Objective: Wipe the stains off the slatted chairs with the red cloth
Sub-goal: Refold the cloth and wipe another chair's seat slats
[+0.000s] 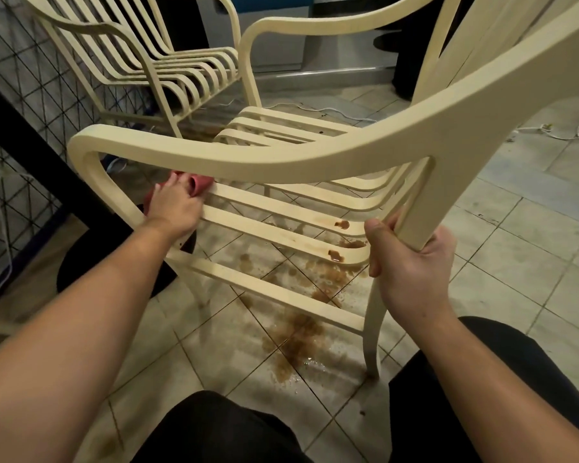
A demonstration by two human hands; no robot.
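While the left hand (174, 205), fingers curled round the bunched red cloth (199, 183), presses it on the front seat edge of the cream slatted chair (281, 158), the right hand (411, 262) grips its back post; brown stains (336, 255) dot the rear slats.

Pale tiled floor (532, 262), dark grout lines. Bears the near slatted chair (281, 155), a second slatted chair (188, 66) behind, a black round base (114, 259) at left. Splashed with brown puddles (301, 332) beneath the near chair; crossed by white cable (549, 134) far right.
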